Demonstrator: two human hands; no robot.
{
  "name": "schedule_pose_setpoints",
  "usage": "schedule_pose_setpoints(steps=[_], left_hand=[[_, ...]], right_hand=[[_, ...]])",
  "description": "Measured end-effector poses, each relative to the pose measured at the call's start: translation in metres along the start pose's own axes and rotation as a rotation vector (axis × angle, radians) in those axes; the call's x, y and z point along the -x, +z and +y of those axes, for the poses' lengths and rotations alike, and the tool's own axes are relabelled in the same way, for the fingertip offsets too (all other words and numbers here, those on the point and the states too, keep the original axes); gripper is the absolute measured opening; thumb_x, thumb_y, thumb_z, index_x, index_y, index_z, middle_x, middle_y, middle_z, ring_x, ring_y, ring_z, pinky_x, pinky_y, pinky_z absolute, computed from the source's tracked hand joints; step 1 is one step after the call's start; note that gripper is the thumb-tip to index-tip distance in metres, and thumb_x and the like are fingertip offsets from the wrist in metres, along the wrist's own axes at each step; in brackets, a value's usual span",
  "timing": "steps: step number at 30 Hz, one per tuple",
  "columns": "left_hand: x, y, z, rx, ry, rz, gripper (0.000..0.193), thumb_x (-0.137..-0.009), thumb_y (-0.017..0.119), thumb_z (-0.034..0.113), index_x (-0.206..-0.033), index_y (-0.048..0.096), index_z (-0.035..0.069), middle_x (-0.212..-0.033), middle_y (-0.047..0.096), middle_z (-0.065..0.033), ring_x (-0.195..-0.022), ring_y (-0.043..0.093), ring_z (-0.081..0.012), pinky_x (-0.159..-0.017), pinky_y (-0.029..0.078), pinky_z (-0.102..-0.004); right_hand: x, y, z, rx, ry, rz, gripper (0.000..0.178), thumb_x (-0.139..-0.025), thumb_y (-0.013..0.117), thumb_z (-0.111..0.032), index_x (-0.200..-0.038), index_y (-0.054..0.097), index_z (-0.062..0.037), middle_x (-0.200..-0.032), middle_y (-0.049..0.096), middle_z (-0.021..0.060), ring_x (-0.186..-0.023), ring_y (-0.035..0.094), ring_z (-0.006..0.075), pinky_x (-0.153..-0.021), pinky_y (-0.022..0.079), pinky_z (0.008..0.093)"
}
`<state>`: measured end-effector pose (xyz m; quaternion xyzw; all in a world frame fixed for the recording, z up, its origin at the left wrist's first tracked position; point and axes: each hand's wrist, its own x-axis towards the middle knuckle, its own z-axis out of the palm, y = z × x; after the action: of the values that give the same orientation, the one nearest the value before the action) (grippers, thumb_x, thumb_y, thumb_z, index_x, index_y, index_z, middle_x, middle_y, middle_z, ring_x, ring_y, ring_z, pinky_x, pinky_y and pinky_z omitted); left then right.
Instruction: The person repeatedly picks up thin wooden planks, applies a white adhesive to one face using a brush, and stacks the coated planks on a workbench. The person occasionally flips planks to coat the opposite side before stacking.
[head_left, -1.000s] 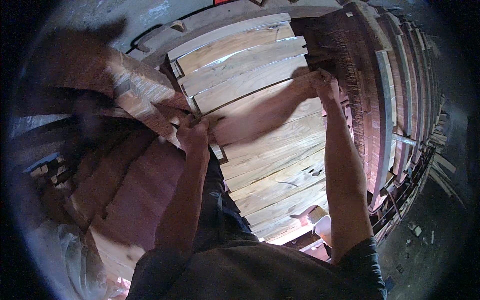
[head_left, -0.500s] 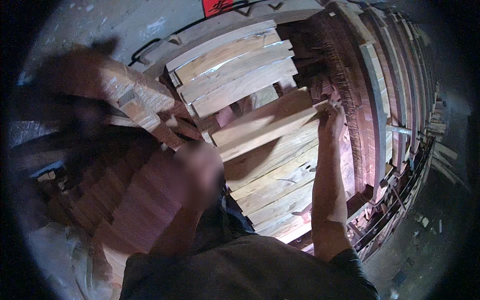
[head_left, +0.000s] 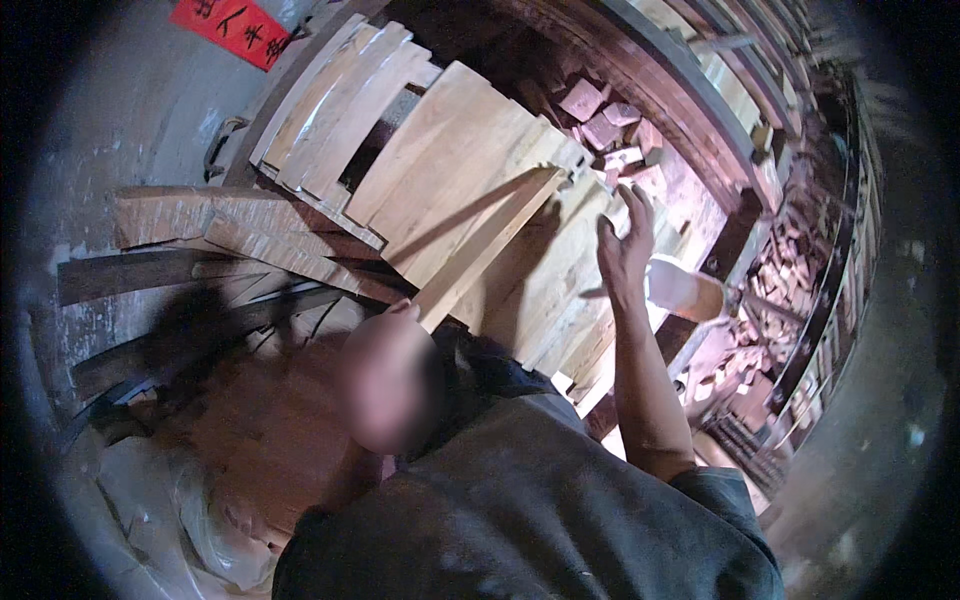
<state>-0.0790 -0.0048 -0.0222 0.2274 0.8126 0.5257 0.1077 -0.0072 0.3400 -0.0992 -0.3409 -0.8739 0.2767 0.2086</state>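
Observation:
A narrow wooden board [head_left: 490,248] slants up and away over a row of flat pale planks [head_left: 445,165], throwing a shadow on them. My left hand [head_left: 392,385] grips its near end; most of that hand is blurred, but a fingertip shows at the wood. Past the board's far end, to the right, my right hand [head_left: 628,240] is raised, fingers apart and holding nothing. A white and amber bottle [head_left: 690,290] is just beside my right wrist, partly hidden behind it.
Small wood blocks [head_left: 600,125] lie beyond the planks, and a heap of offcuts [head_left: 790,270] fills the right side. Rough timber pieces [head_left: 210,215] stick out at the left. A dark beam [head_left: 670,85] runs along the far right. Red paper [head_left: 232,28] hangs at upper left.
My right hand has let go of the board's far end and opened. The board now points more steeply away from me, still in my left hand. The view has turned, bringing the bottle into sight.

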Motion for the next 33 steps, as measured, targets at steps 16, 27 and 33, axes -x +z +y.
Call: schedule_pose_setpoints(steps=[16, 27, 33], left_hand=[[0.071, 0.049, 0.074, -0.338, 0.473, -0.342, 0.017, -0.076, 0.067, -0.003, -0.092, 0.065, 0.0, -0.124, 0.064, -0.0198, -0.124, 0.056, -0.0441, -0.104, 0.049, -0.0472], [0.099, 0.055, 0.104, -0.331, 0.25, 0.065, 0.026, -0.081, 0.066, -0.004, -0.107, 0.065, 0.002, -0.121, 0.066, -0.02, -0.114, 0.064, -0.0341, -0.1, 0.049, -0.0423], [0.105, 0.039, 0.108, -0.183, -0.205, 0.291, 0.029, -0.085, 0.071, 0.003, -0.113, 0.066, -0.005, -0.104, 0.07, -0.0124, -0.096, 0.064, -0.0214, -0.09, 0.05, -0.0336]], right_hand=[[0.066, -0.099, 0.098, 0.193, 0.315, -0.326, 0.054, -0.085, 0.067, -0.032, -0.133, 0.058, -0.009, -0.096, 0.069, 0.0283, -0.093, 0.068, 0.0438, -0.084, 0.053, 0.0509], [0.091, -0.096, 0.128, 0.451, 0.113, -0.381, 0.033, -0.085, 0.065, -0.028, -0.106, 0.06, -0.0033, -0.083, 0.069, 0.0257, -0.085, 0.07, 0.0408, -0.075, 0.056, 0.0529], [0.089, -0.121, 0.115, 0.231, 0.256, 0.022, 0.02, -0.091, 0.057, -0.017, -0.101, 0.056, 0.0005, -0.088, 0.066, 0.0282, -0.082, 0.065, 0.0481, -0.073, 0.049, 0.0562]])
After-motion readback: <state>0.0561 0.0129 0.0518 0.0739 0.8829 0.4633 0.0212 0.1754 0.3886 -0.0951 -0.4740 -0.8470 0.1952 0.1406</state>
